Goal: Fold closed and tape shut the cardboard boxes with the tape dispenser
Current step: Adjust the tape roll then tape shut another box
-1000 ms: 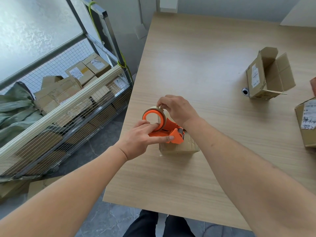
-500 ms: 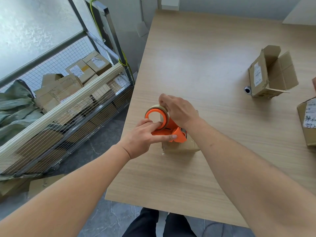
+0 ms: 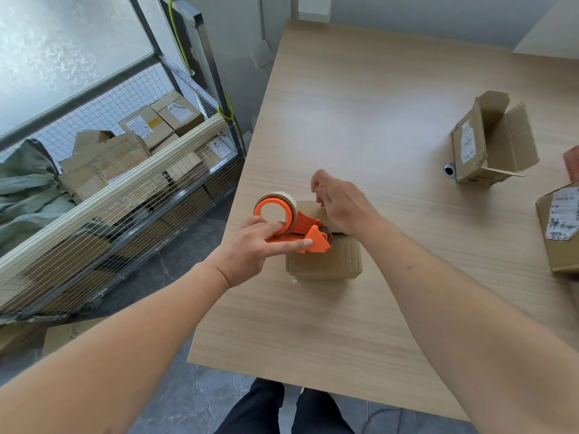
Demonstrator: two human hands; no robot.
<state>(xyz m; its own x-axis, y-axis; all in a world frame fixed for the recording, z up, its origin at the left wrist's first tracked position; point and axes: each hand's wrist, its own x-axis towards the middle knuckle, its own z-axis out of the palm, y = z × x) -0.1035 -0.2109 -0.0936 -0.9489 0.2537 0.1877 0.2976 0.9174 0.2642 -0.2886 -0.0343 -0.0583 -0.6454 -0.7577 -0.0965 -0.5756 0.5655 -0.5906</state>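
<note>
A small closed cardboard box (image 3: 326, 261) sits near the table's left edge. On its top lies an orange tape dispenser (image 3: 302, 228) with a beige tape roll (image 3: 289, 203). My left hand (image 3: 253, 249) grips the dispenser from the left, one finger in the roll's hub and the thumb along the orange body. Over the box's far side, my right hand (image 3: 344, 205) has its fingertips curled together, pinching the tape's loose end just right of the roll. The box's top seam is mostly hidden by the dispenser and my hands.
An open box (image 3: 470, 148) with raised flaps lies on the wooden table (image 3: 360, 104) at the right, a small black round object (image 3: 449, 169) beside it. Another labelled box (image 3: 557, 233) is at the right edge. A wire cage cart (image 3: 125, 195) of boxes stands left of the table.
My right hand left the top of the tape roll and moved right, past the box's far side. My left hand and the dispenser stayed on the box.
</note>
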